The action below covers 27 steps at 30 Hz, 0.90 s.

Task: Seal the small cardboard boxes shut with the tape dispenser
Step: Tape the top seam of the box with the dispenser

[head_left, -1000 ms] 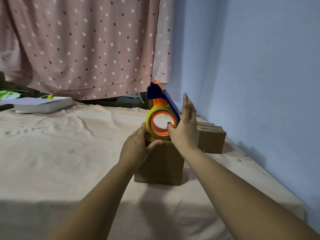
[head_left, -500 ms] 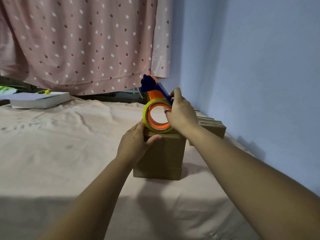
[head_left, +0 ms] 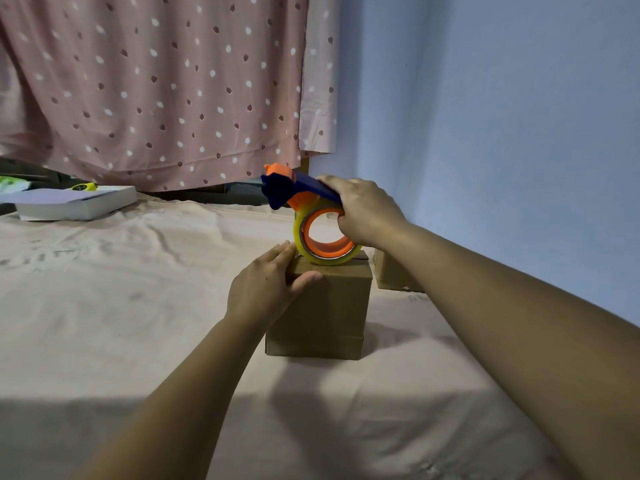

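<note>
Dispenser [head_left: 304,187] tipped forward in right hand [head_left: 363,209]; left hand [head_left: 263,289] grips box [head_left: 325,306]; beige sheet [head_left: 121,306], blue wall [head_left: 485,116].

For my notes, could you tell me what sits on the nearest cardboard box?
The tape dispenser, gripped by the right hand; the left hand holds the box corner. It hides the top beneath.
</note>
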Available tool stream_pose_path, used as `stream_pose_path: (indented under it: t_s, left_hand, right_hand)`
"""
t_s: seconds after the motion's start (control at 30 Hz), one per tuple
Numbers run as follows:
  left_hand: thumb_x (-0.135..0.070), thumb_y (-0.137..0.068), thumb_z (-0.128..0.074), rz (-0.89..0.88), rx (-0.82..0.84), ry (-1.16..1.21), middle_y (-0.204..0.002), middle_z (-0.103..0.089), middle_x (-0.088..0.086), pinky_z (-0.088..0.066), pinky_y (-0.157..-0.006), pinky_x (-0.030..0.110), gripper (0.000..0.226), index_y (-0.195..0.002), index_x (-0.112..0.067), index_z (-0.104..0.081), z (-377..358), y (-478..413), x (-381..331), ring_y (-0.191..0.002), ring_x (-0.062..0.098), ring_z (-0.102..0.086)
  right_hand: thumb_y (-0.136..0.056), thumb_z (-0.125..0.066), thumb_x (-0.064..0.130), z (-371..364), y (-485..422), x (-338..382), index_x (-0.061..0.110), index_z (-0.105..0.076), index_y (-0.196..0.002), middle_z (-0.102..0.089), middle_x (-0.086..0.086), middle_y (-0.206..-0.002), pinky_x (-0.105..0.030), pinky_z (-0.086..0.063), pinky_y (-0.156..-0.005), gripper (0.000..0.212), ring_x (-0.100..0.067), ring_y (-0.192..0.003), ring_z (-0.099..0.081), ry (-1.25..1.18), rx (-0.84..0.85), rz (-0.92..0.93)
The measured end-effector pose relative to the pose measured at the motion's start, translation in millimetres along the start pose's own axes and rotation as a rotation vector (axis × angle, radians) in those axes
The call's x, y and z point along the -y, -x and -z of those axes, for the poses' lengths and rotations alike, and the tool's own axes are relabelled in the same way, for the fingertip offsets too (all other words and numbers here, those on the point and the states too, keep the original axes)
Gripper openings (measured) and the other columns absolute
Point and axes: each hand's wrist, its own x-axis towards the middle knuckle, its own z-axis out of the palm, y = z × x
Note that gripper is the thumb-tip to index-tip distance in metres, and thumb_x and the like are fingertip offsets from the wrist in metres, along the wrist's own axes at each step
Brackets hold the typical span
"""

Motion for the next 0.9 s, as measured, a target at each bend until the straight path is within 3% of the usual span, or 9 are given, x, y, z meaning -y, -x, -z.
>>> stream_pose_path:
  t_s: [0.13,0.37,0.53,0.9]
  left_hand:
    - [-0.075,-0.072,-0.025,0.009,0.015,-0.042,-0.150,-0.039,-0.006,-0.049,-0.095,0.039,0.088,-0.145,-0.027,-0.038,5,2,-3,-0.131,0.020,-0.046]
    - [-0.073,-0.073,-0.024,-0.003,0.023,-0.061,-0.149,-0.040,-0.006,-0.049,-0.095,0.039,0.086,-0.144,-0.028,-0.039,9,2,-3,-0.131,0.020,-0.047]
    - [-0.074,-0.073,-0.024,-0.001,0.018,-0.049,-0.149,-0.040,-0.006,-0.049,-0.095,0.041,0.086,-0.144,-0.028,-0.039,9,5,-1,-0.131,0.021,-0.047]
    - [-0.073,-0.073,-0.026,0.012,0.038,-0.084,-0.150,-0.039,-0.005,-0.048,-0.095,0.042,0.087,-0.147,-0.027,-0.035,11,4,-3,-0.131,0.022,-0.047]
  right_hand:
    - [-0.091,-0.057,0.006,9,3,-10,0.029,-0.030,-0.147,-0.052,-0.004,-0.133,-0.032,-0.047,-0.089,0.066,-0.024,-0.112,-0.054,0.018,0.037,-0.013]
    - [-0.091,-0.054,0.008,26,22,-29,0.031,-0.027,-0.147,-0.050,-0.002,-0.130,-0.025,-0.036,-0.076,0.066,-0.021,-0.110,-0.051,0.177,0.068,0.037]
    - [-0.090,-0.056,0.002,12,26,-26,0.022,-0.039,-0.142,-0.051,-0.005,-0.135,-0.030,-0.045,-0.093,0.059,-0.023,-0.117,-0.051,-0.123,0.004,-0.116]
    - [-0.094,-0.054,0.004,-7,40,-26,0.021,-0.042,-0.138,-0.051,-0.002,-0.135,-0.030,-0.046,-0.095,0.049,-0.023,-0.120,-0.050,-0.618,-0.167,-0.477]
